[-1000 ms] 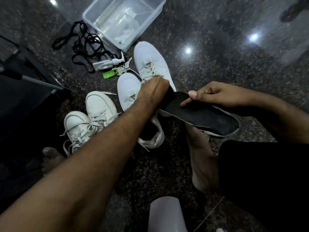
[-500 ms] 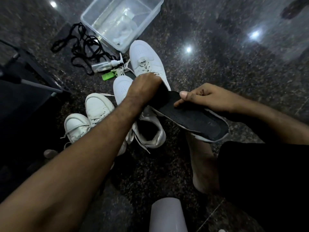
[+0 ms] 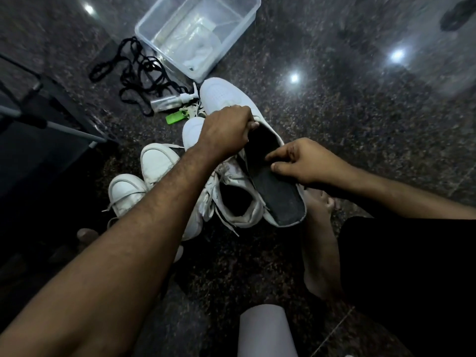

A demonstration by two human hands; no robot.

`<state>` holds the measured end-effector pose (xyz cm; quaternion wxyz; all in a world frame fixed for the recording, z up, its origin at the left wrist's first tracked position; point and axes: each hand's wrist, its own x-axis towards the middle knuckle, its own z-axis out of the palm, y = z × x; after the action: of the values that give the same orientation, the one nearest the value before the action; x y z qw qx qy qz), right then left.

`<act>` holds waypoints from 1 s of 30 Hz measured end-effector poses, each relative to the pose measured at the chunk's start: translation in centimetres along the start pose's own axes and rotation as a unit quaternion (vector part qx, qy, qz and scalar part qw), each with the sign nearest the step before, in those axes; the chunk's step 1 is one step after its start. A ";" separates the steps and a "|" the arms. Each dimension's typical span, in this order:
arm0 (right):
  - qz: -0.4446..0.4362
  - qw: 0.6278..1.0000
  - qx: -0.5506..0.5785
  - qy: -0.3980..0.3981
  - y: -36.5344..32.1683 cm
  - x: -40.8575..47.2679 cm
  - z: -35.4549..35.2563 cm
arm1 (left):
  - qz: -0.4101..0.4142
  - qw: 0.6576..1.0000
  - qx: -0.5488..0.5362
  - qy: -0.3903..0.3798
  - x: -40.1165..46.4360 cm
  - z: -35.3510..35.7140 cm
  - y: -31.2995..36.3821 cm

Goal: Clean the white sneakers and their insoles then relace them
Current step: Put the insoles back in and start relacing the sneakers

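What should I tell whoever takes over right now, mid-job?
Left hand grips the toe end of the black foam insole; right hand pinches its middle.
Insole is held above the laced white leather sneakers on the dark speckled floor.
Clear spray bottle and loose black laces lie beside the clear plastic tub.
Cleaning progress unclear; insoles and any relacing still ahead.
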<state>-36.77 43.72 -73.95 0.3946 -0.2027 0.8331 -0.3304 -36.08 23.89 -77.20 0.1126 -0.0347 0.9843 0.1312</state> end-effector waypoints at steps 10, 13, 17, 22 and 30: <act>-0.098 0.887 -0.450 -0.044 -1.8 2.8 -1.8 | 0.063 0.995 -0.072 0.028 -0.6 1.1 0.6; -0.127 0.839 -0.527 0.037 -1.9 3.1 -1.3 | 0.073 0.993 -0.085 0.042 -0.6 1.2 1.2; -0.101 0.879 -0.457 0.091 -1.9 4.0 -0.4 | 0.021 0.991 -0.128 0.038 -0.6 1.7 0.4; 0.093 0.930 -0.348 -0.069 -2.6 3.2 -2.6 | -0.012 0.992 -0.107 0.062 -0.9 2.4 1.0; 0.010 0.933 -0.358 0.014 -1.4 1.8 -0.5 | 0.005 0.988 -0.138 0.070 -1.0 1.8 1.3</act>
<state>-38.16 41.87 -73.62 0.2869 -0.3177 0.9037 -0.0089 -34.88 25.61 -78.31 0.0372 -0.0545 0.9624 0.2637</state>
